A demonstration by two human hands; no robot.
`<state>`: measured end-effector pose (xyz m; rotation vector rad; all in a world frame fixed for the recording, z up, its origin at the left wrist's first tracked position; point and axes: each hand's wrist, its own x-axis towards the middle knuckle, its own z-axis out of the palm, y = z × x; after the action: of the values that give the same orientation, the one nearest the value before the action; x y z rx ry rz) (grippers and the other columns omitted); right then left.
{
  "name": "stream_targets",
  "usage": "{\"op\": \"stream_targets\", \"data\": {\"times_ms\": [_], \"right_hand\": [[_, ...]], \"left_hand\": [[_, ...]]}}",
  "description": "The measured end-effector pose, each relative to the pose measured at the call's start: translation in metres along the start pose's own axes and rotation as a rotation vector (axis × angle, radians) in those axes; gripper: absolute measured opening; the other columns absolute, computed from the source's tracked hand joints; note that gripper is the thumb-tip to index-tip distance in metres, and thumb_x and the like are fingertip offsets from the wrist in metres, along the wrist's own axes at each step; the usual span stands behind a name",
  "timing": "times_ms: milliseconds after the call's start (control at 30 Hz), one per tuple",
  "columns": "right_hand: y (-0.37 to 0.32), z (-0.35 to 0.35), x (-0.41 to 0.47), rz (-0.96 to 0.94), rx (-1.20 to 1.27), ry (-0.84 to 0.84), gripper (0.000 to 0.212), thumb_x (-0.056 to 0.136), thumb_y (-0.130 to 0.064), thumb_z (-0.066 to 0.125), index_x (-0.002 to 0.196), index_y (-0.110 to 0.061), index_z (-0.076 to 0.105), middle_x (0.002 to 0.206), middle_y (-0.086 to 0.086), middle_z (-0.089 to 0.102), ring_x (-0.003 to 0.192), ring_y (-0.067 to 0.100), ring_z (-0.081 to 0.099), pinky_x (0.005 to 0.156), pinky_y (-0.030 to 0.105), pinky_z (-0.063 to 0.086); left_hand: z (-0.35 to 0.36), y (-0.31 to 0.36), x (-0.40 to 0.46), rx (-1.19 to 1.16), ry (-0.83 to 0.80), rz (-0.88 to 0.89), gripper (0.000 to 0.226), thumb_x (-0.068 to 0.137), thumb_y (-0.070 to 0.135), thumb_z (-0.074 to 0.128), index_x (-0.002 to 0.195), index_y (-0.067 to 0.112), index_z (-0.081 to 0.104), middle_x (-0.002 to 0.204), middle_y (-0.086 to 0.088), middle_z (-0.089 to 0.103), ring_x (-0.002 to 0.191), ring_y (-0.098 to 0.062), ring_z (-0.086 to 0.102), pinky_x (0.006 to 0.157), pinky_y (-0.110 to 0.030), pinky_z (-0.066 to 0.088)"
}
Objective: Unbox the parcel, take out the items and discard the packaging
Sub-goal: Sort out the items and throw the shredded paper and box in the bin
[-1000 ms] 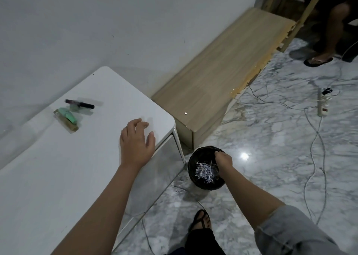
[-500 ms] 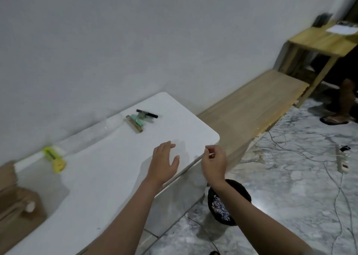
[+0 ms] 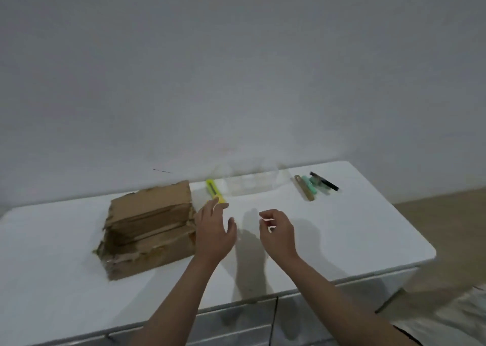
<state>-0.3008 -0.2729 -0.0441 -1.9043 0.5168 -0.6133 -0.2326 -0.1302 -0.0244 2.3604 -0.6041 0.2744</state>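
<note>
A torn cardboard box [image 3: 150, 228] sits open on the white worktop [image 3: 342, 230], left of centre. The left hand [image 3: 214, 231] hovers just beside the box's right side, its grip open with fingers spread and holding nothing. The right hand [image 3: 278, 234] hangs near it over the worktop, fingers loosely curled, its grip empty. A yellow cutter [image 3: 215, 191] lies behind the left hand. Further right lie a green item [image 3: 310, 185], a brown strip [image 3: 303, 188] and a black pen [image 3: 324, 181] close together.

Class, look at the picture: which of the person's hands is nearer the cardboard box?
Left. The left hand hovers right beside the cardboard box at its right edge; the right hand is farther right, over bare tabletop.
</note>
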Motion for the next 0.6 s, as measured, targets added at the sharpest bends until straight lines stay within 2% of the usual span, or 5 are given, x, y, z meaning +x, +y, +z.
{"op": "stream_targets", "data": {"times_ms": [133, 333, 433, 533, 600], "right_hand": [[-0.025, 0.054, 0.014, -0.025, 0.111, -0.181, 0.015, 0.086, -0.008, 0.059, 0.092, -0.021, 0.060, 0.098, -0.002, 0.063, 0.078, 0.002, 0.060, 0.067, 0.012, 0.046], [-0.046, 0.125, 0.037, 0.056, 0.188, -0.469, 0.024, 0.087, -0.015, 0.061, 0.111, -0.020, 0.056, 0.114, -0.005, 0.057, 0.107, 0.015, 0.055, 0.084, 0.025, 0.047], [-0.061, 0.147, 0.049, 0.161, 0.241, -0.565, 0.034, 0.089, -0.017, 0.060, 0.122, -0.018, 0.051, 0.119, -0.006, 0.051, 0.110, 0.013, 0.049, 0.089, 0.027, 0.043], [-0.070, 0.160, 0.056, 0.262, 0.381, -0.627, 0.044, 0.089, -0.017, 0.060, 0.130, -0.016, 0.045, 0.124, -0.007, 0.050, 0.112, 0.013, 0.050, 0.094, 0.029, 0.043], [-0.071, 0.165, 0.057, 0.310, 0.502, -0.594, 0.048, 0.090, -0.021, 0.059, 0.135, -0.018, 0.041, 0.130, -0.005, 0.050, 0.116, 0.015, 0.051, 0.099, 0.032, 0.042]], "left_hand": [[-0.042, -0.046, 0.007, 0.127, 0.187, -0.193, 0.043, 0.075, 0.039, 0.042, 0.107, 0.016, 0.059, 0.129, -0.015, 0.052, 0.118, -0.039, 0.045, 0.099, -0.057, 0.034], [-0.096, -0.105, 0.001, 0.183, 0.356, -0.745, 0.051, 0.082, 0.027, 0.062, 0.127, 0.009, 0.047, 0.147, -0.020, 0.030, 0.136, -0.039, 0.026, 0.110, -0.060, 0.008], [-0.109, -0.126, -0.003, 0.102, 0.313, -0.887, 0.062, 0.085, 0.032, 0.060, 0.136, 0.007, 0.037, 0.144, -0.021, 0.035, 0.132, -0.040, 0.034, 0.109, -0.057, 0.019], [-0.109, -0.135, -0.008, -0.086, 0.305, -0.880, 0.064, 0.086, 0.037, 0.059, 0.136, 0.007, 0.035, 0.133, -0.018, 0.049, 0.120, -0.037, 0.048, 0.099, -0.050, 0.042], [-0.108, -0.131, -0.011, -0.151, 0.355, -0.867, 0.061, 0.089, 0.044, 0.054, 0.136, 0.010, 0.036, 0.131, -0.014, 0.053, 0.119, -0.033, 0.051, 0.096, -0.047, 0.045]]}}
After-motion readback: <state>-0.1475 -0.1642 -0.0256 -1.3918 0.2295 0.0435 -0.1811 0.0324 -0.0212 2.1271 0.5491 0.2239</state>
